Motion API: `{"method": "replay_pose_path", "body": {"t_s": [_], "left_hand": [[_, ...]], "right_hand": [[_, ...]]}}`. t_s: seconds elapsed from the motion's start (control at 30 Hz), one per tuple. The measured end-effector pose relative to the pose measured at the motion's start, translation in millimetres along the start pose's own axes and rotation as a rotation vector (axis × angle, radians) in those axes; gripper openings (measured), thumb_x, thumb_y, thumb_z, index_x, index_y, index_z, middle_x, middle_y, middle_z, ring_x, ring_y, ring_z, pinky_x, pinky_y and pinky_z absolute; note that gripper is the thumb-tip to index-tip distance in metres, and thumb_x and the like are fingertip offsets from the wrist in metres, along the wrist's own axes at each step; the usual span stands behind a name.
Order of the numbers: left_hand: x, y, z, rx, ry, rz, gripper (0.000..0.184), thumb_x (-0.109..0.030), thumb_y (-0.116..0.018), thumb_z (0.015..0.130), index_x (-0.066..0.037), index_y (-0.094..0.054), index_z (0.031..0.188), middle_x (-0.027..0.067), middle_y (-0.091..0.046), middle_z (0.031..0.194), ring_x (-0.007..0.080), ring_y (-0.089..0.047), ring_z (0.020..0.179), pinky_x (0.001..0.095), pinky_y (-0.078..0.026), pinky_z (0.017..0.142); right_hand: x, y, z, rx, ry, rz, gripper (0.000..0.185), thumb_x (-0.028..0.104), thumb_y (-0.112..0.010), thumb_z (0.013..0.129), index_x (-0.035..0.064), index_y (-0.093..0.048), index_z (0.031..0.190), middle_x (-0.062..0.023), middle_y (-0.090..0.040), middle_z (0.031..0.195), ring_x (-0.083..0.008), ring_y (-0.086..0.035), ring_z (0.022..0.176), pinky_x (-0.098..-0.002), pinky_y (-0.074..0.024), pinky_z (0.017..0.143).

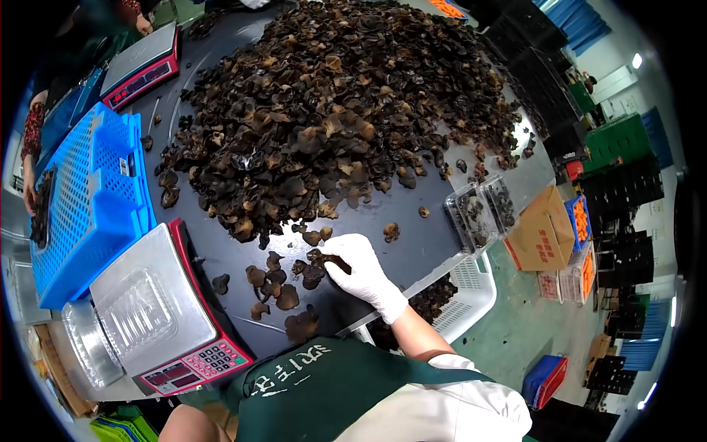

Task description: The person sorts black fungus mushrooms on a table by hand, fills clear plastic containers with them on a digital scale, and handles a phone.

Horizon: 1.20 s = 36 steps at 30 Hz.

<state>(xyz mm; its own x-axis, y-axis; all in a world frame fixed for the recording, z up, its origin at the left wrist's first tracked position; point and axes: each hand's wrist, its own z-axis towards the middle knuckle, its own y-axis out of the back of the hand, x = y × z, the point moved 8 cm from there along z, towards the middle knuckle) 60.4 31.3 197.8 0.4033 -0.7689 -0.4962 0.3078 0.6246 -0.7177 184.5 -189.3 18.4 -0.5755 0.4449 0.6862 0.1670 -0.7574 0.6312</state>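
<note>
My right hand (362,274), in a white glove, is over the near edge of the dark table (420,221). Its thumb and fingers are closed on a piece of wood ear mushroom (317,258). Several loose wood ear pieces (276,283) lie just left of the fingers. Beyond the hand spreads a large heap of brown-black wood ear mushrooms (331,125). My left hand is out of view; only some bare skin shows at the bottom left.
A red digital scale (199,309) bears a clear plastic tray (140,309). Blue crates (110,184) and a second scale (143,62) stand left, near another person's hand (29,199). Right are a clear clamshell box (471,217), a white basket (471,295) and a cardboard box (541,236).
</note>
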Motion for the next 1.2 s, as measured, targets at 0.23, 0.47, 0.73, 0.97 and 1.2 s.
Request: {"method": "replay_pose_path", "body": {"t_s": [0.23, 0.47, 0.73, 0.97, 1.2], "left_hand": [[-9, 7, -5, -0.032, -0.028, 0.020, 0.025, -0.011, -0.050, 0.088, -0.005, -0.048, 0.063, 0.0059, -0.047, 0.059, 0.0191, -0.045, 0.050, 0.0346, -0.040, 0.057], [-15, 11, -9, -0.068, -0.052, 0.048, 0.024, -0.010, -0.049, 0.088, -0.005, -0.047, 0.065, 0.0049, -0.045, 0.059, 0.0186, -0.044, 0.051, 0.0355, -0.041, 0.061], [-28, 12, -16, -0.103, -0.090, 0.079, 0.022, -0.008, -0.049, 0.088, -0.006, -0.047, 0.067, 0.0037, -0.043, 0.060, 0.0179, -0.042, 0.052, 0.0364, -0.042, 0.065], [-75, -2, -34, -0.186, -0.237, 0.165, 0.020, -0.007, -0.049, 0.088, -0.006, -0.046, 0.068, 0.0027, -0.041, 0.061, 0.0174, -0.040, 0.053, 0.0373, -0.044, 0.069], [-50, 75, -96, -0.865, 0.028, 0.114, 0.012, -0.009, -0.049, 0.090, -0.007, -0.046, 0.078, 0.0025, -0.038, 0.067, 0.0165, -0.038, 0.060, 0.0412, -0.041, 0.084]], "right_hand": [[24, -11, 18, 0.013, 0.073, 0.018, 0.027, 0.011, -0.067, 0.072, 0.0109, -0.065, 0.099, -0.0061, -0.064, 0.093, -0.0274, -0.058, 0.092, -0.0380, -0.0432, 0.084], [54, -47, 30, 0.162, 0.167, 0.095, 0.023, 0.012, -0.066, 0.077, 0.0114, -0.064, 0.100, -0.0049, -0.064, 0.101, -0.0261, -0.058, 0.098, -0.0378, -0.0434, 0.087], [85, -132, 41, 0.360, 0.313, 0.244, 0.022, 0.012, -0.064, 0.075, 0.0059, -0.064, 0.096, -0.0067, -0.062, 0.094, -0.0267, -0.055, 0.092, -0.0387, -0.0420, 0.084], [103, -194, 32, 0.399, 0.433, -0.024, 0.036, 0.017, -0.062, 0.074, 0.0069, -0.060, 0.108, -0.0092, -0.053, 0.105, -0.0265, -0.048, 0.103, -0.0391, -0.0379, 0.091], [77, -148, 21, 0.559, 0.314, -0.037, 0.008, 0.017, -0.061, 0.069, 0.0099, -0.064, 0.069, -0.0083, -0.060, 0.072, -0.0291, -0.058, 0.074, -0.0418, -0.0447, 0.066]]}}
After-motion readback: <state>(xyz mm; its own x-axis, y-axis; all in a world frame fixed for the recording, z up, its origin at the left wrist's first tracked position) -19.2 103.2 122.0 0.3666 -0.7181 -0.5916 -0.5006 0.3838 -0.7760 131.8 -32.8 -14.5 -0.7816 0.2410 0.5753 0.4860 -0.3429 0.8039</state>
